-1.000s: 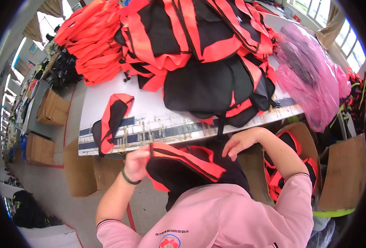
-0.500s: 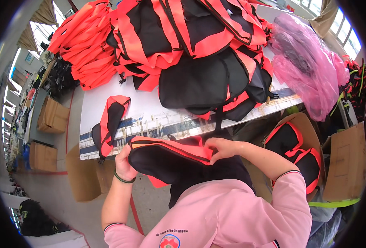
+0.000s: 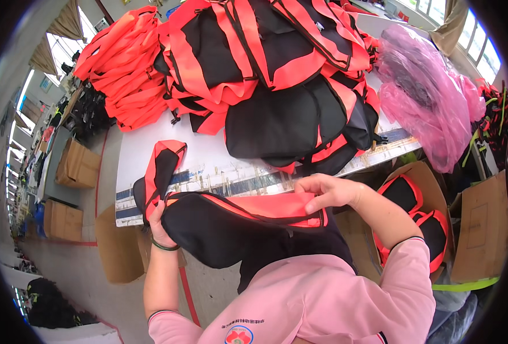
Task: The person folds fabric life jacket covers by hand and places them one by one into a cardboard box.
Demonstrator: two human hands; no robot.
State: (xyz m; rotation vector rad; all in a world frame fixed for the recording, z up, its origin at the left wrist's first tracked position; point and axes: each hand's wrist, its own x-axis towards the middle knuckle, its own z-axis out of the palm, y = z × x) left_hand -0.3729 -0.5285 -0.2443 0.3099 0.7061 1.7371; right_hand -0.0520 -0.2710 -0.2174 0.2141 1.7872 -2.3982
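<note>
Between my hands, in front of my body, is a black and coral fabric bag (image 3: 208, 232) with a dark zip-like strip along its upper edge. My left hand (image 3: 161, 230) is closed on its left end, close to the table edge. At the opposite end my right hand (image 3: 325, 192) pinches the coral band with thumb and fingers. The bag's black panel hangs down toward my lap. Just beyond my left hand, a small folded black and coral piece (image 3: 163, 169) lies on the white table (image 3: 208, 152), partly hanging over its edge.
A big heap of black and coral bags (image 3: 288, 114) covers the table's far side, beside stacked coral strips (image 3: 130, 74). Pink plastic wrapping (image 3: 426, 92) lies at the right. An open carton (image 3: 431, 189) at my right holds similar pieces; another carton (image 3: 119, 246) stands at left below the table.
The bag has been stretched out wider and turned, showing more of its coral band. My left hand has shifted left and slightly down; my right hand has moved right along the edge.
</note>
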